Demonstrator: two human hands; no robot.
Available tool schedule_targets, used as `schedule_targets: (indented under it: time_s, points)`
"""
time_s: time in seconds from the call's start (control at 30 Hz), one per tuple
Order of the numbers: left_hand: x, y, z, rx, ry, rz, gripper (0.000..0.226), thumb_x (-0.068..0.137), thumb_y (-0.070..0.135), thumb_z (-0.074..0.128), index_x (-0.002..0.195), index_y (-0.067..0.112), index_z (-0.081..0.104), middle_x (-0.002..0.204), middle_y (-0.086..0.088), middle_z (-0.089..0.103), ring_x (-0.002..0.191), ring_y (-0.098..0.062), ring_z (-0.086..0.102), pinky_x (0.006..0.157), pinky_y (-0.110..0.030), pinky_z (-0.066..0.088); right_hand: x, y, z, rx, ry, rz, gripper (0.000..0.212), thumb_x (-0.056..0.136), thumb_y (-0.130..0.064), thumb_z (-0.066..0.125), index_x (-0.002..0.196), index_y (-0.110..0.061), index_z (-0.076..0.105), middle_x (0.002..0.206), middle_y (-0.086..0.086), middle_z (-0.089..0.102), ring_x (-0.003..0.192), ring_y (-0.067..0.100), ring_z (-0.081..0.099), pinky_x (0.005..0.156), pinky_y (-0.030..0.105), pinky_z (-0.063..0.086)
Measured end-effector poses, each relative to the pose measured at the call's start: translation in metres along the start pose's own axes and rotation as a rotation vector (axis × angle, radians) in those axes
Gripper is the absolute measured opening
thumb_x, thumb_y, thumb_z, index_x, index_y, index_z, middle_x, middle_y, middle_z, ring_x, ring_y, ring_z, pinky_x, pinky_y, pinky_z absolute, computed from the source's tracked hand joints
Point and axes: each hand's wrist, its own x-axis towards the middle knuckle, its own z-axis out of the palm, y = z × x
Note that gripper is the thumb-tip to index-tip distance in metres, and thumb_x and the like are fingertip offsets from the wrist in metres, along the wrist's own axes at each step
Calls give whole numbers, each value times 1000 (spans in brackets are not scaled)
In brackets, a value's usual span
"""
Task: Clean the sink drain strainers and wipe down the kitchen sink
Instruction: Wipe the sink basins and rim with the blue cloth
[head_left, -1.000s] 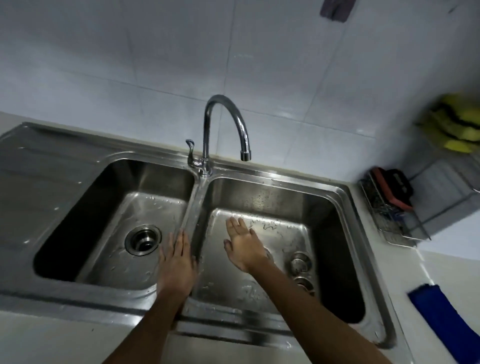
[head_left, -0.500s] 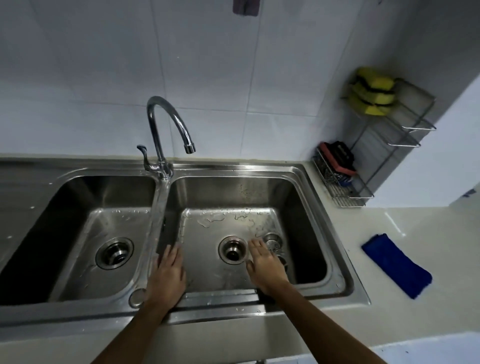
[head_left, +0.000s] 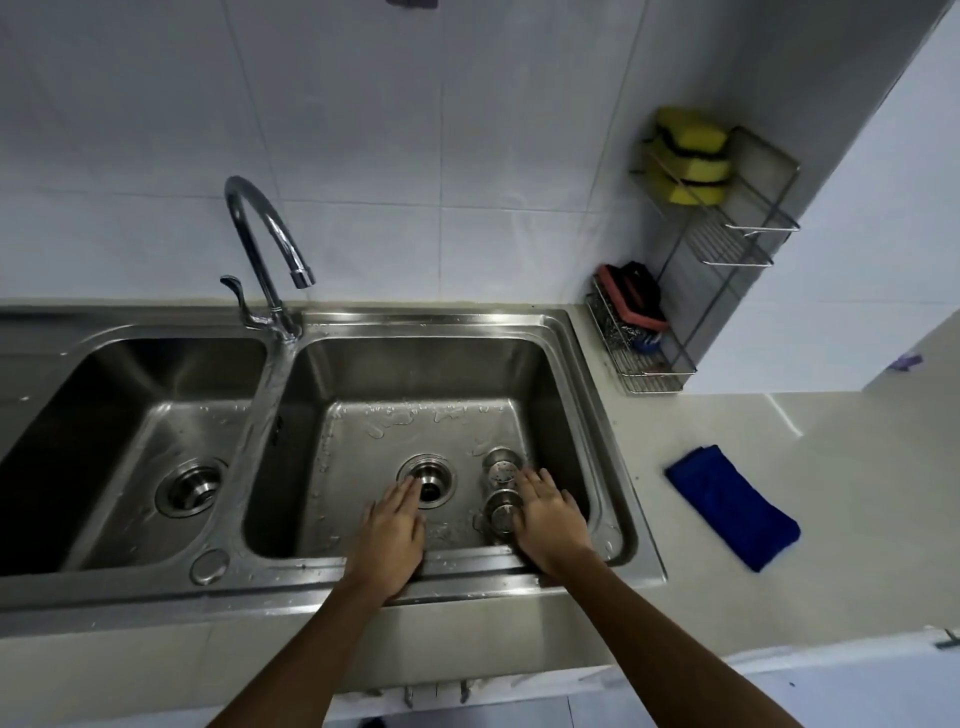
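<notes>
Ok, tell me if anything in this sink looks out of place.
Yes: the far strainer and near strainer lie loose on the floor of the right basin, beside its open drain, not seated in it. The right hand is next to them.

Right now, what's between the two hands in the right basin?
Head view: the near strainer, beside the right hand; wet basin floor toward the left hand.

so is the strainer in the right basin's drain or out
Out. The drain is an open dark hole; the far strainer and the near strainer lie on the basin floor beside it.
</notes>
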Motion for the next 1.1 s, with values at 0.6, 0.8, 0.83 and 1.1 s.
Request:
schedule_targets:
  time_s: [0.6, 0.8, 0.83, 1.1]
  points:
    - [-41, 70, 49, 216, 30, 89, 63, 98, 46, 15, 117, 17, 67, 119, 0, 67, 112, -17, 62, 97, -40, 47, -42, 208, -46, -14, 12, 477, 72, 91, -71, 21, 151, -40, -4, 162, -2, -11, 146, 40, -11, 112, 64, -2]
    - [-43, 74, 51, 229, 70, 61, 51, 92, 38, 29, 113, 16, 70, 114, -1, 69, 108, -17, 64, 95, -36, 48, -46, 209, -37, -44, 86, 476, 56, 98, -56, 10, 150, -42, -6, 162, -7, -4, 147, 36, -1, 114, 62, 10]
    - [-43, 74, 51, 230, 78, 61, 50, 92, 38, 29, 113, 16, 70, 114, -1, 69, 108, -17, 64, 96, -36, 47, -46, 208, -37, -48, 105, 479, 54, 100, -52, 12, 151, -41, -4, 162, -8, -2, 147, 35, 0, 113, 62, 11]
    - [-46, 66, 50, 235, 78, 107, 55, 94, 43, 24, 123, 16, 63, 126, -2, 63, 120, -20, 57, 104, -41, 38, -43, 192, -48, 127, 363, 438, 44, 104, -38, 23, 142, -22, 36, 119, 19, 61, 106, 37, 58, 84, 41, 43]
